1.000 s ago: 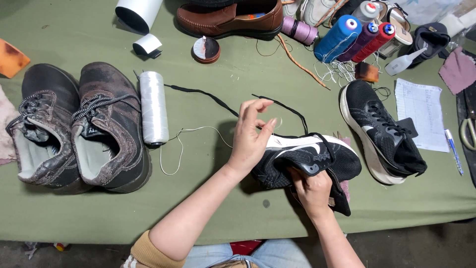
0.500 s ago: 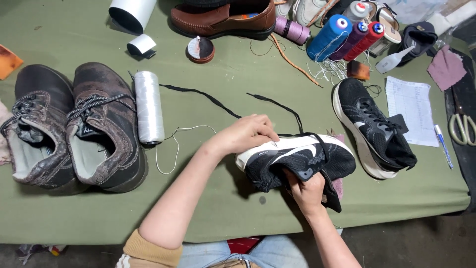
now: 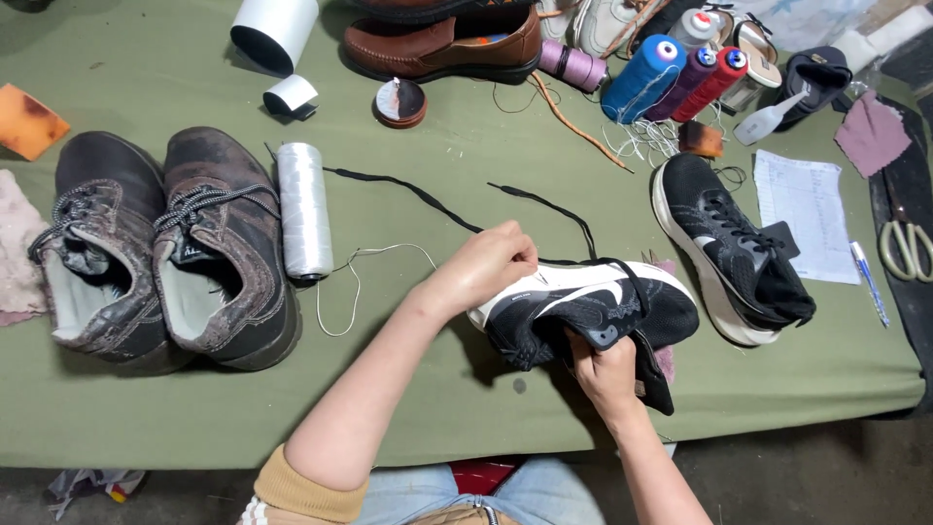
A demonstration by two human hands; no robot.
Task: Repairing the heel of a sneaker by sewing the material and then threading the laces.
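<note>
Gripping the black sneaker (image 3: 593, 311) by its tongue on the green table (image 3: 194, 418), the right hand (image 3: 604, 374) steadies it while the left hand (image 3: 486, 264) pinches at the sole edge — one slip could prick fingers.

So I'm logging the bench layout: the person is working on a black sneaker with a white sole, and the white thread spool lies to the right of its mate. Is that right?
Not quite. In the head view the white thread spool lies to the left, beside the two worn brown shoes, not right of the mate. The rest holds: the left hand and right hand hold the black sneaker with a white sole.
</note>
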